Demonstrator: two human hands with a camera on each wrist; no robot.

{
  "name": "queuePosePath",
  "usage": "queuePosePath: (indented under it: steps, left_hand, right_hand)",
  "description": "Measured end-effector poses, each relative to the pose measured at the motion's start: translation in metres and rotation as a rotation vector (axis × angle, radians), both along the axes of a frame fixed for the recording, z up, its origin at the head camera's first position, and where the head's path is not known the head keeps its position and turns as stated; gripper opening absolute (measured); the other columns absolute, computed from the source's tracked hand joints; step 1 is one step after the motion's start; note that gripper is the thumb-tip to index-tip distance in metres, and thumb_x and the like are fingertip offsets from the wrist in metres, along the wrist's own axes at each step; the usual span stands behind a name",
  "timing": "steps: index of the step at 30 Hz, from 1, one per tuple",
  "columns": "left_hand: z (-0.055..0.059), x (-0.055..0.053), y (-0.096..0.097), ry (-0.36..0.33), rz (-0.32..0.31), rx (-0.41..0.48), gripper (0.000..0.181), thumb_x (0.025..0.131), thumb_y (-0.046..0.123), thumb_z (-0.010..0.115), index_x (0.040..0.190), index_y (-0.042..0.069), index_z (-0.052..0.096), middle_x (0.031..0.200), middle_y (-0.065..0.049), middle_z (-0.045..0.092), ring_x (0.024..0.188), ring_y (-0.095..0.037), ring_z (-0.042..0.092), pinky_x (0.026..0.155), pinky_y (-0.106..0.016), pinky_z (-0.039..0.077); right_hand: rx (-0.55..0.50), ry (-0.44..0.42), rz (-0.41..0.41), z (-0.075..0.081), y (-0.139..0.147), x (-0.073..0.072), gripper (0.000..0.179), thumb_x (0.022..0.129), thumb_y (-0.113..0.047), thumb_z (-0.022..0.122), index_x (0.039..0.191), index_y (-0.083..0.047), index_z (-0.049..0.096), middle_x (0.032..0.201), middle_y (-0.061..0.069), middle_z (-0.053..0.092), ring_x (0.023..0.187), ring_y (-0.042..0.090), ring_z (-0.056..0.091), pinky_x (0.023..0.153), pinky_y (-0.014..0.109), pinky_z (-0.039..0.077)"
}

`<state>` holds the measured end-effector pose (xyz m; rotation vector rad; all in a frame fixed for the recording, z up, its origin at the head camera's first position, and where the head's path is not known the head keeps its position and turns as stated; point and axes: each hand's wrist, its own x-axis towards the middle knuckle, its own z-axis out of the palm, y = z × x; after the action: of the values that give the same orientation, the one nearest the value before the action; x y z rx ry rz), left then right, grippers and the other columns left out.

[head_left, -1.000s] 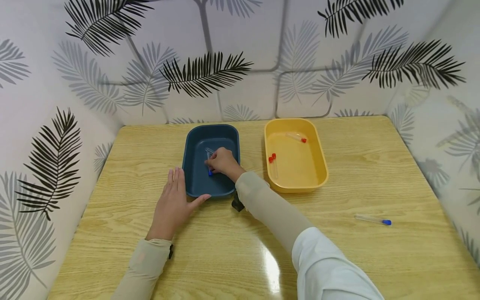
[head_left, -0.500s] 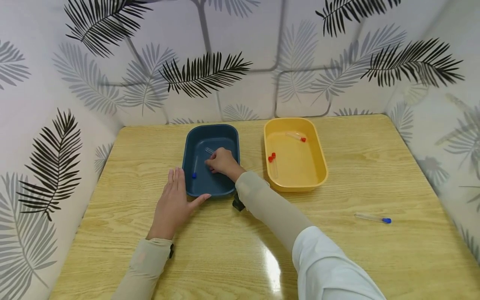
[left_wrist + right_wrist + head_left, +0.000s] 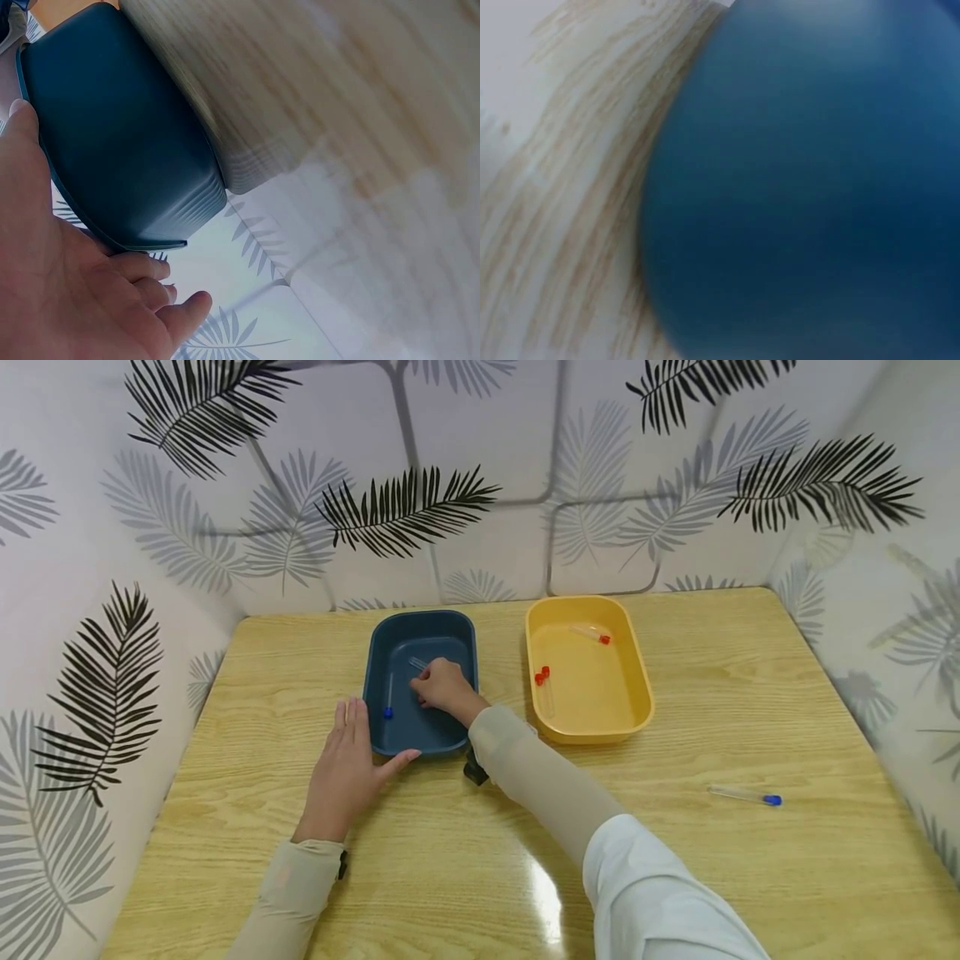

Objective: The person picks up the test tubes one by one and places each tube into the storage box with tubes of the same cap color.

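My left hand [image 3: 341, 768] lies against the front-left corner of a dark blue tray [image 3: 423, 750], its thumb along the front rim. The left wrist view shows that hand's fingers [image 3: 142, 274] by the tray's outer wall. Inside the tray, my right hand [image 3: 444, 685] reaches down with bent fingers. One end of a clear test tube [image 3: 417, 662] sticks out past its fingers; the rest is hidden, and I cannot tell whether the hand grips it. Left of that hand, a test tube with a blue cap [image 3: 388, 713] lies on the tray floor. Blue tray wall [image 3: 795, 187] fills the right wrist view.
A yellow tray [image 3: 633, 727] stands to the right, holding several test tubes with red caps [image 3: 604, 639]. Farther right, a blue-capped test tube [image 3: 772, 799] lies on the wooden table [image 3: 750, 877]. A patterned curtain [image 3: 517, 552] rises behind the table.
The blue-capped test tube under my right fingers has shifted left and now lies apart from them near the tray's left wall. Both hands stay nearly in place.
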<state>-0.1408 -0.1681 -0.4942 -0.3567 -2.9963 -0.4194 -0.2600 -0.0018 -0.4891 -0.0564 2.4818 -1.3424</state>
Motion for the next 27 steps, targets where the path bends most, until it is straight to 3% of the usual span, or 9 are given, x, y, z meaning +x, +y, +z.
queuePosePath:
  steps: [11, 13, 17, 20, 23, 27]
  left_hand:
    - [0.001, -0.002, 0.002, 0.000, -0.011, -0.009, 0.111, 0.077, 0.079, 0.037, 0.147, -0.004, 0.010, 0.151, -0.022, 0.013, 0.140, -0.032, 0.005, 0.106, -0.051, 0.024]
    - [0.000, -0.002, 0.002, -0.001, -0.011, -0.012, 0.112, 0.077, 0.079, 0.037, 0.147, -0.004, 0.010, 0.151, -0.022, 0.013, 0.140, -0.033, 0.006, 0.107, -0.050, 0.023]
    - [-0.002, -0.001, 0.002, -0.014, -0.005, -0.003, 0.112, 0.077, 0.079, 0.038, 0.147, -0.004, 0.010, 0.151, -0.023, 0.012, 0.140, -0.031, 0.004, 0.107, -0.050, 0.023]
    - [-0.002, 0.000, 0.002, -0.018, -0.003, 0.007, 0.111, 0.077, 0.079, 0.039, 0.147, -0.004, 0.010, 0.151, -0.023, 0.012, 0.140, -0.031, 0.003, 0.107, -0.051, 0.023]
    - [0.000, 0.000, 0.002, -0.029, -0.002, 0.019, 0.112, 0.077, 0.078, 0.039, 0.147, -0.004, 0.009, 0.152, -0.022, 0.011, 0.140, -0.031, 0.001, 0.106, -0.052, 0.023]
    - [0.000, 0.001, 0.001, -0.030, 0.001, 0.023, 0.112, 0.078, 0.078, 0.040, 0.147, -0.003, 0.008, 0.152, -0.022, 0.010, 0.140, -0.030, 0.000, 0.106, -0.053, 0.023]
  right_hand:
    - [0.105, 0.060, 0.050, -0.001, 0.003, 0.004, 0.026, 0.093, -0.022, 0.054, 0.078, -0.006, 0.068, 0.064, 0.000, 0.064, 0.058, 0.011, 0.060, 0.055, 0.023, 0.047]
    - [0.120, 0.049, 0.070, 0.002, 0.004, 0.007, 0.026, 0.093, -0.024, 0.054, 0.086, -0.005, 0.070, 0.070, 0.002, 0.066, 0.064, 0.012, 0.061, 0.059, 0.025, 0.048]
    - [0.135, 0.028, 0.117, 0.008, 0.006, 0.014, 0.033, 0.093, -0.028, 0.054, 0.111, -0.003, 0.066, 0.099, 0.006, 0.067, 0.087, 0.015, 0.061, 0.076, 0.030, 0.051]
    - [0.091, 0.056, 0.157, 0.014, 0.010, 0.024, 0.038, 0.094, -0.028, 0.054, 0.122, -0.003, 0.061, 0.113, 0.006, 0.063, 0.099, 0.015, 0.059, 0.084, 0.030, 0.049]
    - [0.000, 0.131, 0.198, 0.021, 0.018, 0.039, 0.037, 0.094, -0.027, 0.054, 0.123, -0.004, 0.060, 0.112, 0.004, 0.064, 0.100, 0.013, 0.059, 0.084, 0.026, 0.049]
    - [-0.120, 0.212, 0.248, 0.029, 0.035, 0.069, 0.032, 0.095, -0.025, 0.054, 0.121, -0.008, 0.061, 0.110, 0.001, 0.064, 0.097, 0.010, 0.059, 0.081, 0.023, 0.049]
